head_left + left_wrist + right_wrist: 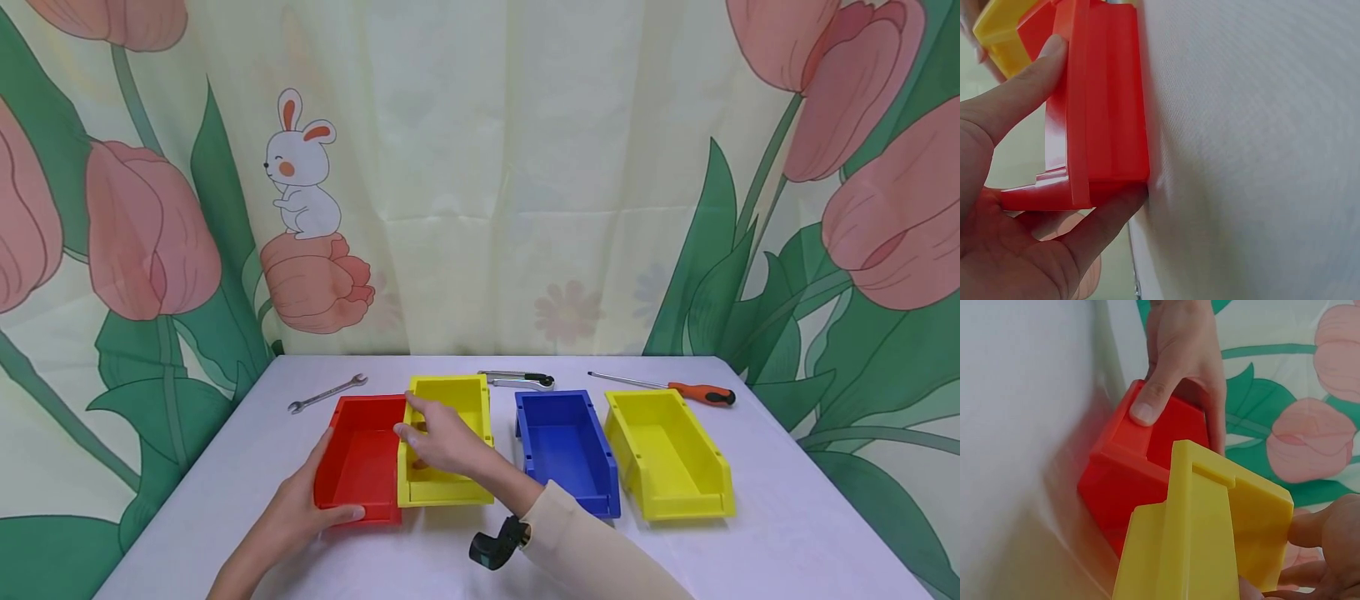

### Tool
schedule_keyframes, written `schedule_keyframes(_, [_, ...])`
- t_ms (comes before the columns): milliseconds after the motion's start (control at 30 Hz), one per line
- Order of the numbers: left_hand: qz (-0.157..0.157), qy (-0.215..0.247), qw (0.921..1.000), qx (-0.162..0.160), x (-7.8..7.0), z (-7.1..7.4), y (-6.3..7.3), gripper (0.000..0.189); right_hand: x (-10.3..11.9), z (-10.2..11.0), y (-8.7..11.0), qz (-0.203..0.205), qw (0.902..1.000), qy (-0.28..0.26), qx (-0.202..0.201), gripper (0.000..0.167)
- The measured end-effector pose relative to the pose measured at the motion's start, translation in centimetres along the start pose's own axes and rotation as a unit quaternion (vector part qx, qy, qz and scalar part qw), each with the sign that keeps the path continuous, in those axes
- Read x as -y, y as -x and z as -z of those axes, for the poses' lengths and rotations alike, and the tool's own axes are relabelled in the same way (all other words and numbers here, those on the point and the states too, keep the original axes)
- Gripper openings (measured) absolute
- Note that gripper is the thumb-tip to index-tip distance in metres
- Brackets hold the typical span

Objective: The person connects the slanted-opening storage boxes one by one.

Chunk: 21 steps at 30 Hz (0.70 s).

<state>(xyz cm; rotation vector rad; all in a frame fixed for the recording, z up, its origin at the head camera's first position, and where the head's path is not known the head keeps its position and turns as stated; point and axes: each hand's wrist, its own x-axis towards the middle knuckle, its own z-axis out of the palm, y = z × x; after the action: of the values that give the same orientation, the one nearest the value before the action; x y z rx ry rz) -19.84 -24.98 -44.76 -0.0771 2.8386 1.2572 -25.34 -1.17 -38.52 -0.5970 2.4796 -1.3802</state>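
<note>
A red open-front bin (378,515) stands at the left of the table. My left hand (296,504) grips its front left corner, thumb over the front rim and fingers along the outer side; the left wrist view shows the thumb on the red rim. Beside it is a yellow bin (450,494), overlapping the red bin's right edge in the head view. My right hand (450,442) reaches across this yellow bin and holds its left wall. In the right wrist view, fingers (1310,528) touch the yellow wall, and part of the hand is hidden behind it.
Right of the hands stand a blue bin (606,505) and a second yellow bin (690,507). Behind the bins lie a wrench (327,394), a utility knife (521,381) and a screwdriver (675,389) with an orange and black handle. A tulip-print curtain (465,167) hangs at the back.
</note>
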Motion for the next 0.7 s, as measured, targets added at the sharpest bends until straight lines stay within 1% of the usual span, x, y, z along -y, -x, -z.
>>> schedule_keyframes(500, [0.005,-0.002,1.0000,0.004,0.15,0.00,-0.07,0.145,-0.23,-0.09,-0.01,-0.004,0.9999,-0.014,0.008,0.069])
schedule_keyframes(700, [0.005,-0.001,1.0000,0.007,0.06,0.06,-0.07,0.145,-0.16,-0.15,0.06,-0.006,0.9999,-0.011,0.006,0.069])
